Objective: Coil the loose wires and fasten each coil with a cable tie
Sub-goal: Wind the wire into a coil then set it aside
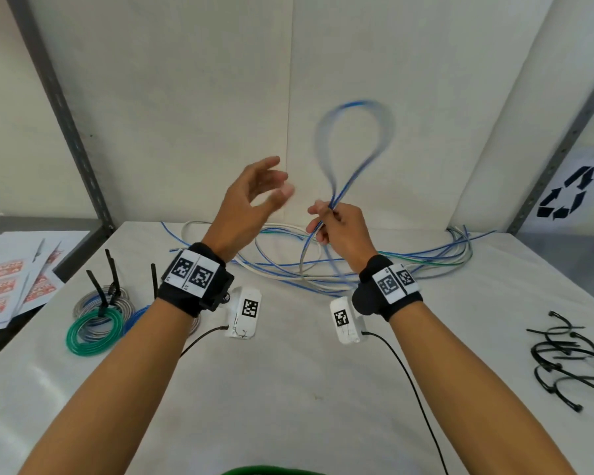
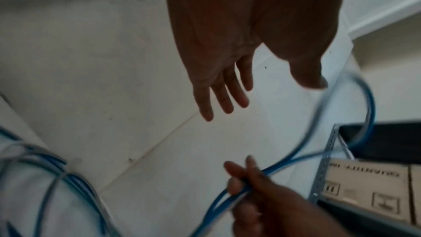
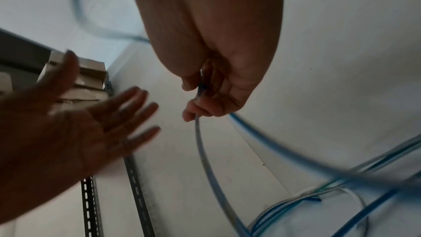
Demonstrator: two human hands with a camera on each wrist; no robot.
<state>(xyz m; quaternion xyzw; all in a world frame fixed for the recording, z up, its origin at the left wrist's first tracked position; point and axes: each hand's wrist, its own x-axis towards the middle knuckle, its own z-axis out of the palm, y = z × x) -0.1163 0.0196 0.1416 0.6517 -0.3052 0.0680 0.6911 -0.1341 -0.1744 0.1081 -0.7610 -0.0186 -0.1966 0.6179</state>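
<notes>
My forearms frame the counter [image 1: 288,389]. My right hand [image 1: 340,231] pinches the blue wire [image 1: 354,132] where its loop crosses, at twelve o'clock; my left hand [image 1: 251,200], fingers spread and empty, seems poised to feed another turn.

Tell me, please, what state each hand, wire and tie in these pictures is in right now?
left hand: raised, fingers spread, holding nothing.
right hand: raised, gripping the blue wire.
blue wire: one blurred loop above the right hand, its tail trailing to the table.
loose wires: uncoiled, tangled at the back of the table.
finished coils: wound and tied, at the left.
cable ties: unused, piled at the right.
</notes>
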